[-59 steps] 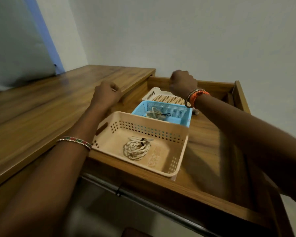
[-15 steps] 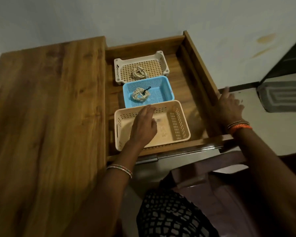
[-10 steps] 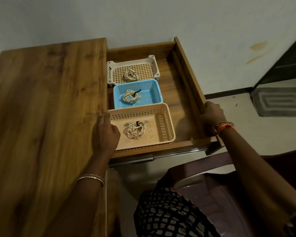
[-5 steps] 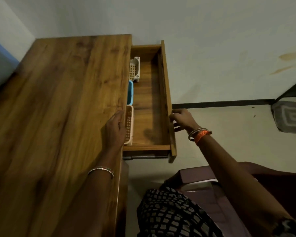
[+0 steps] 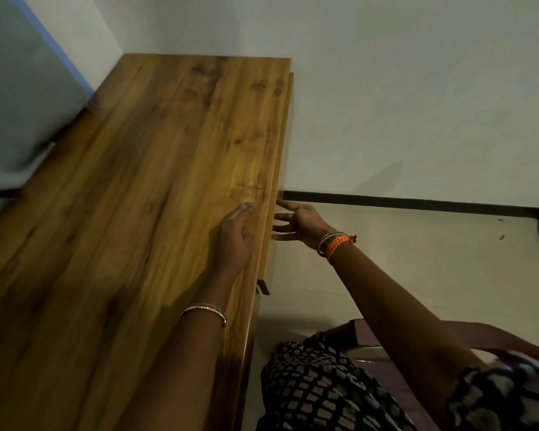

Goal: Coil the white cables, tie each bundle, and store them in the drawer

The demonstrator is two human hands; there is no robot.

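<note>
At the desktop [image 5: 137,213] edge, left hand [image 5: 235,234] flat, right hand [image 5: 299,223] against the drawer [image 5: 277,181] front, fingers [image 5: 282,217] spread, empty.

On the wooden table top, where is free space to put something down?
Nearly all of the brown wooden table top is bare, from the grey-blue panel at the far left to the near edge. Only the right edge is busy: the left hand lies flat there, the right hand against the almost closed wooden drawer.

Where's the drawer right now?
The drawer is pushed almost fully in along the table's right edge, only a thin strip showing. The right hand presses its front, the left hand lies flat on top.
</note>
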